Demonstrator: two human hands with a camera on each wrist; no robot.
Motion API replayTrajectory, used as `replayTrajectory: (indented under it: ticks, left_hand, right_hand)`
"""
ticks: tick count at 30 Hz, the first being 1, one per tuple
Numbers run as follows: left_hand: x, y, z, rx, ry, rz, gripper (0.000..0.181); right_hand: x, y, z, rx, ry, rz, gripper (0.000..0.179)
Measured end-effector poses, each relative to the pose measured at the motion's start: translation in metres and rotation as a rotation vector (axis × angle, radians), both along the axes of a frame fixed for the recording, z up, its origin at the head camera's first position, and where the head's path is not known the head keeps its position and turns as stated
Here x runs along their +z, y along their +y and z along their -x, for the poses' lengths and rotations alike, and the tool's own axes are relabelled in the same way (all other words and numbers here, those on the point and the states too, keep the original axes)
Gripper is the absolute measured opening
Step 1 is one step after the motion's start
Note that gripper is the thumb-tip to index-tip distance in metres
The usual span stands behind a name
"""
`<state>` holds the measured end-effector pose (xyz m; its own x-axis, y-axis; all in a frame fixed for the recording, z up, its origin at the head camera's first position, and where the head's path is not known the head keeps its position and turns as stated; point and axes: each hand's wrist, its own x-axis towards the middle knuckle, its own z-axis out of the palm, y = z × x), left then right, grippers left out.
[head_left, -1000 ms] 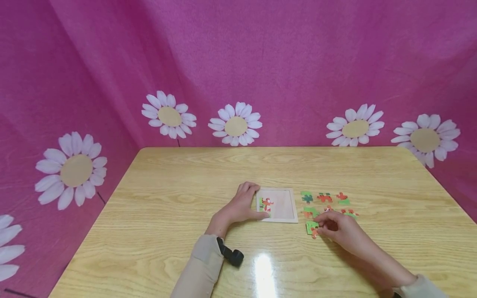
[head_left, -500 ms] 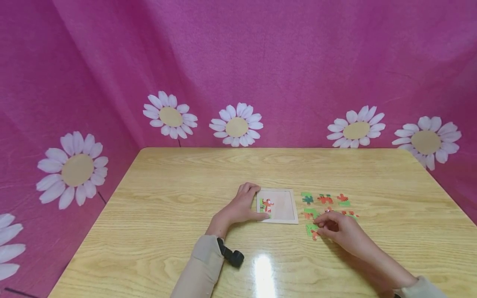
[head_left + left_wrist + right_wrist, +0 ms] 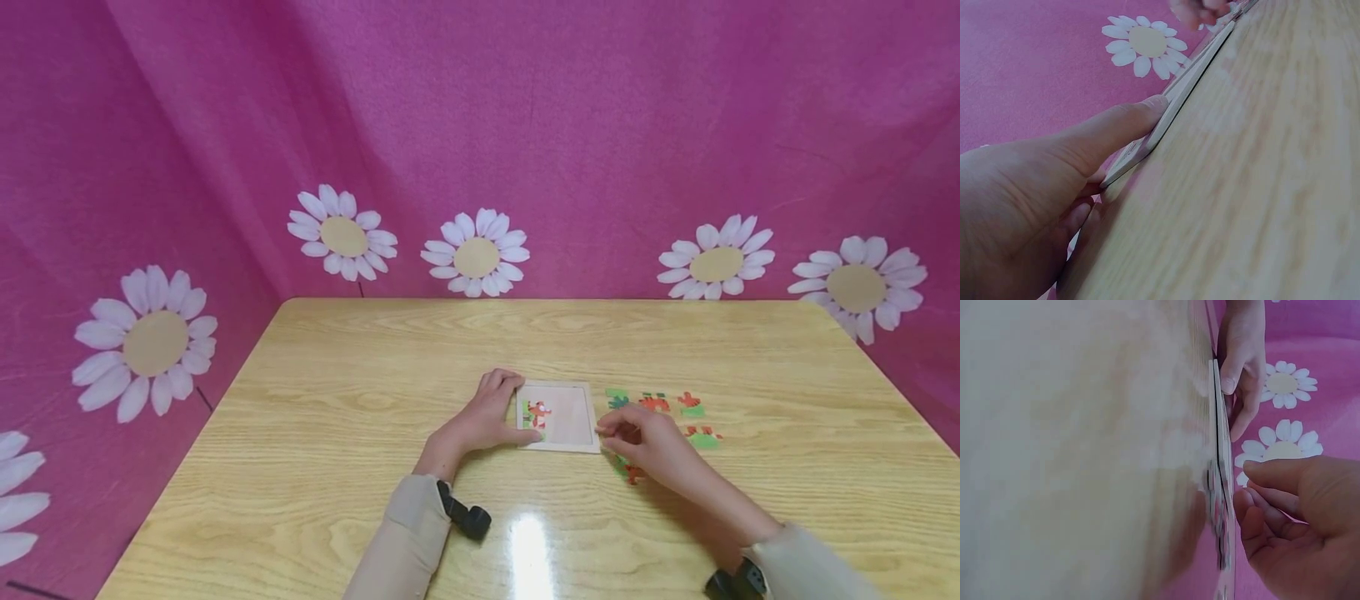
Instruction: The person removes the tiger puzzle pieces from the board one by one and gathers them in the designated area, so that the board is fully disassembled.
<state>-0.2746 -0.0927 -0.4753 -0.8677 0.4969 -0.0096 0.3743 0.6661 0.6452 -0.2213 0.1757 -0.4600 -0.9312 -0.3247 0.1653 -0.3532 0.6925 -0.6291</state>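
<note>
A square wooden puzzle tray (image 3: 562, 447) lies on the table, with fitted pieces (image 3: 537, 411) of a red-and-white picture on green along its left side. My left hand (image 3: 486, 415) holds the tray's left side; its thumb (image 3: 1141, 112) rests over the near rim and the other fingers reach the far left corner. At the tray's right edge hovers my right hand (image 3: 651, 437), fingers curved. In the right wrist view its thumb (image 3: 1272, 474) and index finger stand apart with no piece visible between them. Under it, a green-and-orange puzzle piece (image 3: 634, 477) is partly hidden.
Several loose puzzle pieces lie right of the tray, among them a striped orange one (image 3: 654, 402), an orange-and-green one (image 3: 691, 404) and a green-and-red one (image 3: 703, 437). The wooden table (image 3: 390, 350) ends at a pink flowered cloth (image 3: 585, 150).
My right hand has moved left from the lowest loose piece to the tray's right edge, now covering pieces of the middle row. The left hand stays on the tray.
</note>
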Motion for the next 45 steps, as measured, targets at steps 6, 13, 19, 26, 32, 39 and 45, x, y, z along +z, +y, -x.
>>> replayTrajectory:
  ticks: [6,13,19,26,32,39,45]
  left_hand:
    - [0.001,-0.001,-0.001,0.002,0.014,-0.006,0.089]
    - [0.0,-0.001,0.0,0.005,0.001,-0.003,0.089]
    - [-0.002,0.0,0.0,-0.001,0.025,0.003,0.089]
    - [-0.002,0.001,0.001,-0.002,0.032,0.005,0.087]
    - [-0.003,0.0,0.002,-0.001,0.022,0.009,0.087]
    - [0.0,0.0,0.0,0.0,0.022,-0.001,0.087]
    - [-0.001,0.0,0.0,0.009,0.01,-0.004,0.086]
  right_hand:
    - [0.001,-0.021,0.015,0.023,0.011,-0.01,0.015]
    - [0.001,-0.043,0.035,0.057,0.007,-0.008,0.017]
    - [0.0,-0.055,0.046,0.096,0.012,-0.023,0.018]
    - [0.002,-0.064,0.05,0.138,-0.024,-0.031,0.019]
    - [0.004,-0.068,0.053,0.167,-0.012,-0.062,0.016]
    - [0.006,-0.069,0.056,0.199,0.01,-0.083,0.01]
    - [0.007,-0.07,0.053,0.187,0.009,-0.082,0.012]
